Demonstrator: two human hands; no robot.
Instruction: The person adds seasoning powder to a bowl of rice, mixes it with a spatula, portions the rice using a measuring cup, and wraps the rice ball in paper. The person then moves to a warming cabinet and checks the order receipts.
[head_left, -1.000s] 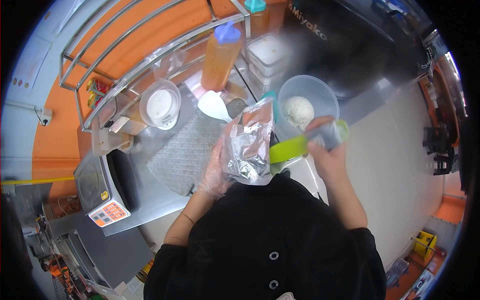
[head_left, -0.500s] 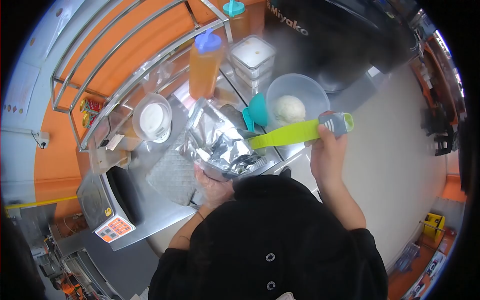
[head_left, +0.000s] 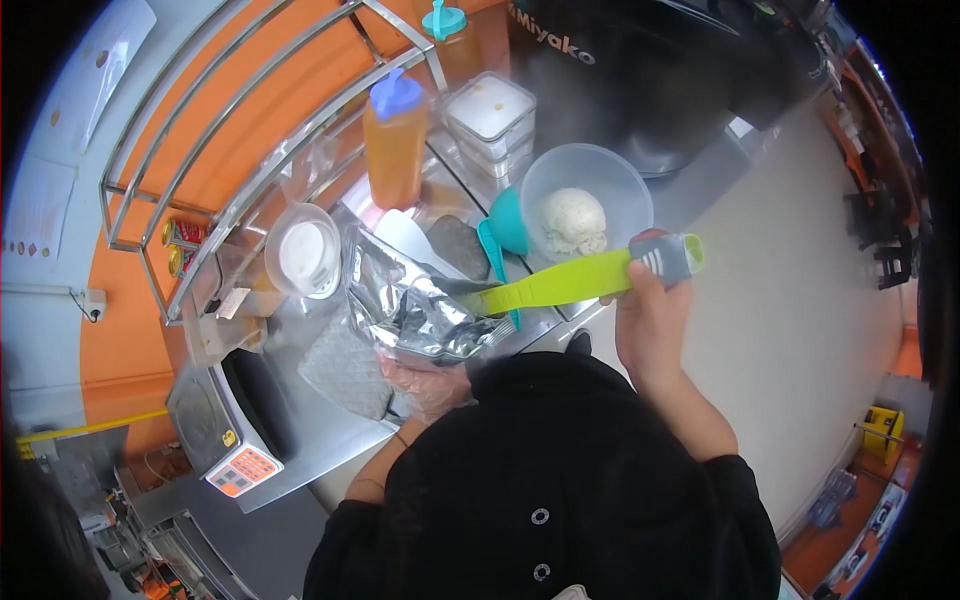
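A silver foil bag [head_left: 415, 310] lies tilted over the steel counter, and my left hand [head_left: 428, 388], in a clear glove, grips its lower edge. My right hand [head_left: 652, 305] is closed round the grey handle of a lime green utensil [head_left: 565, 284]. The utensil's far end is hidden inside the bag's opening. Just beyond it stands a clear bowl [head_left: 634, 190] with a pale doughy lump [head_left: 573, 220] in it. Between bowl and bag are a teal cup [head_left: 509, 222] and a dark stone-like object [head_left: 458, 246].
On the counter [head_left: 290, 478] stand a scale [head_left: 240, 430], a round tub [head_left: 303, 256], a folded grey cloth [head_left: 345, 370], an orange bottle [head_left: 395, 150] and stacked containers [head_left: 490, 115]. A metal rack [head_left: 150, 195] runs along the wall. A black Miyako appliance [head_left: 660, 80] is at the back.
The bag and my left hand have shifted slightly in view, and the utensil's end sits a little further left with the bag. More of the white object and dark stone-like object behind the bag shows.
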